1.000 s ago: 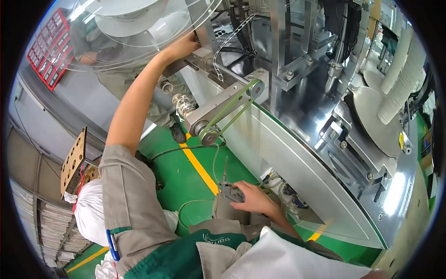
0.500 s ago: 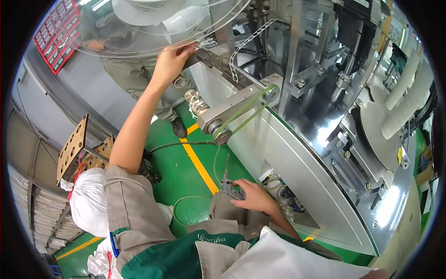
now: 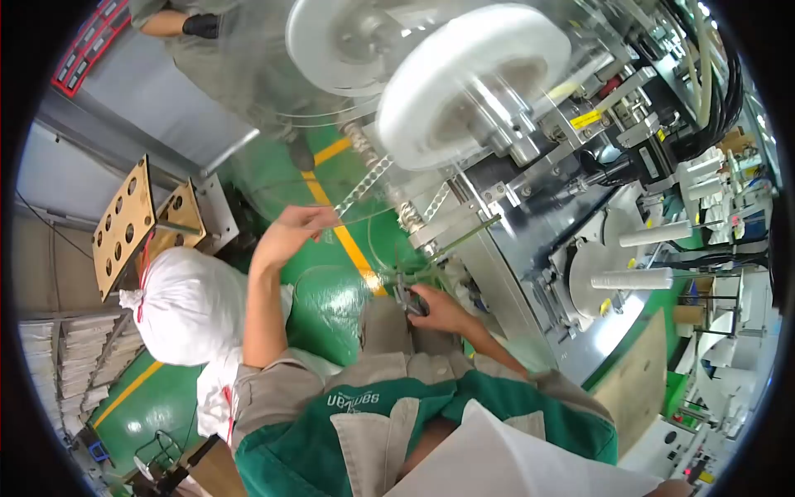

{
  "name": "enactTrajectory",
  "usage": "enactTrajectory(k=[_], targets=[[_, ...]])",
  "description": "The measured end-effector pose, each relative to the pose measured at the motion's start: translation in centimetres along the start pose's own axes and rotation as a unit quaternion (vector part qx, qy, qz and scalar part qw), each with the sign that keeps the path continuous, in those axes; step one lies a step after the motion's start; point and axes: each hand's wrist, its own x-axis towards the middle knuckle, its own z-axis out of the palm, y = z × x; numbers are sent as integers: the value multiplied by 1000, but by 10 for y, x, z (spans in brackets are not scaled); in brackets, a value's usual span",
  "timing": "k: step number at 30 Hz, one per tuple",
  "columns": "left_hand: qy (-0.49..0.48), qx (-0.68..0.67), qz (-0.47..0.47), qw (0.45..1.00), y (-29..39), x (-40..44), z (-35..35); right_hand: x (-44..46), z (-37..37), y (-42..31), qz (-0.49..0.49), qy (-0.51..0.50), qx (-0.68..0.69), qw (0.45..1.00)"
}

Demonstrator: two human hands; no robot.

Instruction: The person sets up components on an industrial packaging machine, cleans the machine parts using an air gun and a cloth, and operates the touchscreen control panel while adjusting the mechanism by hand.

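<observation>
My left hand (image 3: 296, 234) is raised at left of centre, its fingertips closed on one end of a narrow strip punched with a row of holes (image 3: 363, 185). From there the strip runs up and right toward the machine's rollers. My right hand (image 3: 439, 308) is lower, just above my knees, wrapped round a grey pistol-shaped tool (image 3: 403, 296) that resembles an air gun. The fingers partly cover this tool, and its fine details are blurred. A green drive belt (image 3: 470, 235) lies on the machine arm above my right hand.
Large white reels (image 3: 472, 83) and clear discs overhang the work area. The metal machine bench (image 3: 517, 282) stands to the right. White tied sacks (image 3: 195, 306) and a perforated board (image 3: 124, 228) are at left. Another person's gloved hand (image 3: 201, 26) shows at top left.
My left hand has come down and back from the machine, drawing the strip's end with it. My right hand still grips the grey tool. The camera view has shifted, bringing the reels into sight.
</observation>
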Motion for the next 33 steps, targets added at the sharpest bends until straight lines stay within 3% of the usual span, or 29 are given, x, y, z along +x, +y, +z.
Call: enactTrajectory(k=[2,4,5,7,8,9,11,13,16,19,21,22,25,28,31,33], targets=[[-23,9,-61,998,-21,17,10,-3,-5,-21,32,-35,1,999],[2,160,93,983,-73,54,26,-12,0,-32,26,-34,-19,999],[70,48,184,979,-87,69,38,-15,-2,-48,47,-55,-15,997],[138,47,242,959,-76,100,52,-14,-10,-80,87,-95,-12,992],[132,159,210,956,-63,116,55,-15,-8,-88,109,-106,-15,988],[104,0,222,969,-50,127,63,-16,-7,-96,133,-116,-20,984],[39,-314,230,920,-28,146,76,-23,-1,-106,150,-110,-35,982],[14,-348,206,914,-25,165,82,-33,6,-110,131,-86,-57,986],[-13,-349,190,918,-31,174,84,-35,7,-128,224,-128,-56,965],[-63,-360,169,915,-35,169,73,-31,5,-141,234,-117,-55,964],[-99,-411,126,898,-40,159,68,-24,4,-148,243,-108,-52,963],[-115,-480,107,863,-51,167,71,-21,3,-149,246,-105,-51,962],[-93,-569,49,815,-73,182,83,-15,5,-154,250,-92,-58,962],[-61,-544,40,836,-77,188,91,-16,12,-150,262,-96,-77,957],[-154,-368,66,915,-64,181,81,-15,13,-152,252,-104,-85,958],[-164,-370,54,913,-86,204,108,-15,17,-151,262,-114,-87,954]])
